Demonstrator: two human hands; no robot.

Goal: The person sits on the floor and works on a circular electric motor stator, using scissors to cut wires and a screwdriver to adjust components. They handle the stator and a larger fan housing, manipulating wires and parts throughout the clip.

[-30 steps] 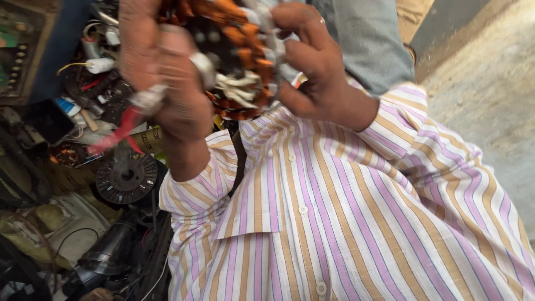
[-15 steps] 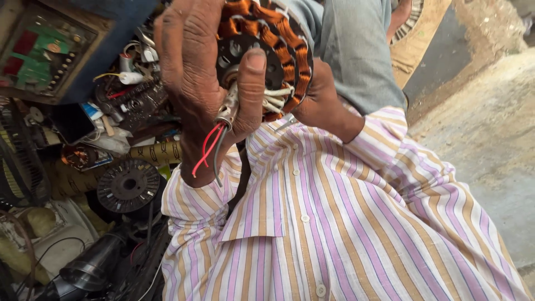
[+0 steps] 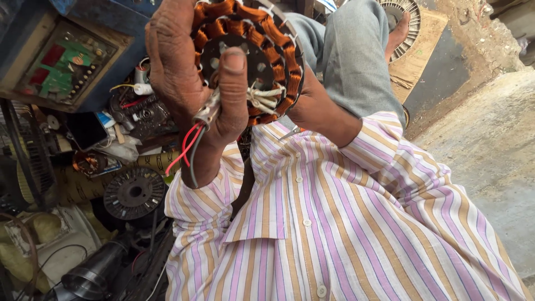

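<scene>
Since the wound stator is up close under the head camera, I can see fairly well how it sits: a round steel core ringed with orange-brown copper coils, held face-on above the striped shirt. My left hand is wrapped round its left edge, fingers curled behind and the thumb laid flat across the dark centre hub, so it is closed firmly on the part. My right hand is mostly hidden behind the right rim; I judge it supports the back, but I cannot tell how far its fingers are closed. I would expect this piece to be heavy for its size and stiff, with the laminated core taking any grip safely. The windings are the fragile part, since their enamel likely scratches easily, so I would take hold by the outer rim or hub. Red and grey leads hang loose over my left wrist from a sleeved bundle, with white ties nearby; those should not be pulled. Another dark disc lies in the clutter below.
</scene>
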